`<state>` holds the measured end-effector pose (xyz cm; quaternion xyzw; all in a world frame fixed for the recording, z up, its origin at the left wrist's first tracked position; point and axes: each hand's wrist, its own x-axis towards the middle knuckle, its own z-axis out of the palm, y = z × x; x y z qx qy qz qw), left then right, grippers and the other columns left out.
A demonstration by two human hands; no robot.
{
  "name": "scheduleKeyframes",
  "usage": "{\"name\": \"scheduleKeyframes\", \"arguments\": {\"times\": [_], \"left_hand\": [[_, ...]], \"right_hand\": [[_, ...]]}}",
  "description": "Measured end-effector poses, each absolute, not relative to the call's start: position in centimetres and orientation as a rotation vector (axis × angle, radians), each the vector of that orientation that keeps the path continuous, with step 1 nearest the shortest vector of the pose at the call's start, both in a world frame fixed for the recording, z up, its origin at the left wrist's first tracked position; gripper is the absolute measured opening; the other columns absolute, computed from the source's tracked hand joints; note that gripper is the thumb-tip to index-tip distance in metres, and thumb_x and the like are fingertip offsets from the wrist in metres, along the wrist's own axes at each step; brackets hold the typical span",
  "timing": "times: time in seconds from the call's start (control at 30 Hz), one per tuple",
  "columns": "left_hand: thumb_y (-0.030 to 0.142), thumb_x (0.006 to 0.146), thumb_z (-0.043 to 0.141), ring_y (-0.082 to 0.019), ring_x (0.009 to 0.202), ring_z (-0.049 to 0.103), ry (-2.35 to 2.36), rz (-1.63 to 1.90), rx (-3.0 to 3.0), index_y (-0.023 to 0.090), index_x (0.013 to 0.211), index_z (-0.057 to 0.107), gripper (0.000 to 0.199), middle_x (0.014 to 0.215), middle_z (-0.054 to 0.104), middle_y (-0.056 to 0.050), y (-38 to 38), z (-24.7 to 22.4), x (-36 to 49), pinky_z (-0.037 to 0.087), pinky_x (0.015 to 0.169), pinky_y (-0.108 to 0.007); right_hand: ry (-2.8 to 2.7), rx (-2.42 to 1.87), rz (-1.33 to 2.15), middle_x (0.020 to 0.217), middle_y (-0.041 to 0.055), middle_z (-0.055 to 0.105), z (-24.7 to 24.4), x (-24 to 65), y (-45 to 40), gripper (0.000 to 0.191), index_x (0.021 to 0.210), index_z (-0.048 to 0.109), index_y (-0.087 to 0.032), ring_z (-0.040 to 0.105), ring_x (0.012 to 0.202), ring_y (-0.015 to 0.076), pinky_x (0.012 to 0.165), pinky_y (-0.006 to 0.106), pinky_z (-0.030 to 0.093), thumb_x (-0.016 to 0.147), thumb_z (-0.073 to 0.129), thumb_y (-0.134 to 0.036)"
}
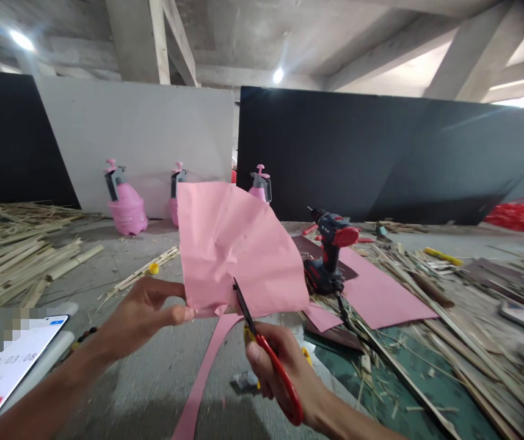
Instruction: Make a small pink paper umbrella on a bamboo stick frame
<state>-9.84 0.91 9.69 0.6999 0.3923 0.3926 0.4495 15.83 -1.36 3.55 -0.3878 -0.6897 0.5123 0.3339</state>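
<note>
A left hand [140, 321] pinched the lower edge of a crumpled pink paper sheet [239, 244] in mid-air, a long, narrow cut pink strip [202, 379] trailing to the grey concrete floor [143, 397], while a right hand [273, 366] closed around red-handled scissors [284, 388] at the sheet's edge, most of the sheet uncut, a black-and-red cordless drill [330, 244] just beyond

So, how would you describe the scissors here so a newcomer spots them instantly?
Find the crumpled pink paper sheet held up mid-view by the left hand. At its lower edge, the right hand grips red-handled scissors, dark blades raised against the paper; no other scissors show.
</note>
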Motion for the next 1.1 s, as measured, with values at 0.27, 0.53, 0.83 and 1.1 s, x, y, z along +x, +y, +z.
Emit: {"name": "scheduleKeyframes", "arguments": {"times": [0.27, 0.53, 0.83, 1.1], "left_hand": [[0.034, 0.079, 0.076, -0.033, 0.111, 0.071, 0.909, 0.965, 1.585, 0.027, 0.111, 0.08, 0.033, 0.106, 0.081, 0.001, 1.04, 9.34, -9.64, 0.054, 0.098, -0.036], [0.037, 0.08, 0.075, -0.03, 0.107, 0.073, 0.925, 0.967, 1.616, 0.027, 0.111, 0.08, 0.033, 0.105, 0.081, 0.001, 1.13, 9.13, -9.78, 0.054, 0.096, -0.032], [0.033, 0.076, 0.073, -0.032, 0.114, 0.069, 0.923, 1.006, 1.52, 0.025, 0.103, 0.083, 0.03, 0.102, 0.081, 0.002, 0.82, 9.13, -9.28, 0.053, 0.096, -0.032], [0.031, 0.076, 0.073, -0.033, 0.114, 0.069, 0.91, 1.018, 1.498, 0.025, 0.1, 0.084, 0.027, 0.101, 0.082, 0.001, 0.91, 8.92, -9.3, 0.053, 0.097, -0.034]], "right_hand": [[-1.771, -0.971, 1.36, 0.057, -0.005, 0.039, 3.72, 15.78, -1.63, 0.067, 0.07, 0.044, -0.02, 0.039, 0.047, 0.009, 0.042, 0.022, 0.031, 0.082, 0.048, -0.086], [-1.707, -1.067, 1.387, 0.054, -0.0057, 0.037, 3.65, 15.55, -1.41, 0.068, 0.065, 0.044, -0.02, 0.038, 0.043, 0.0073, 0.038, 0.019, 0.033, 0.08, 0.051, -0.086], [-1.643, -1.027, 1.446, 0.048, -0.0066, 0.038, 3.48, 15.41, -1.72, 0.07, 0.06, 0.042, -0.02, 0.037, 0.037, 0.006, 0.036, 0.019, 0.03, 0.075, 0.053, -0.088], [-1.708, -1.02, 1.39, 0.052, -0.0052, 0.04, 3.95, 15.51, -1.64, 0.069, 0.063, 0.043, -0.02, 0.041, 0.041, 0.0071, 0.037, 0.019, 0.033, 0.078, 0.05, -0.088]]}}
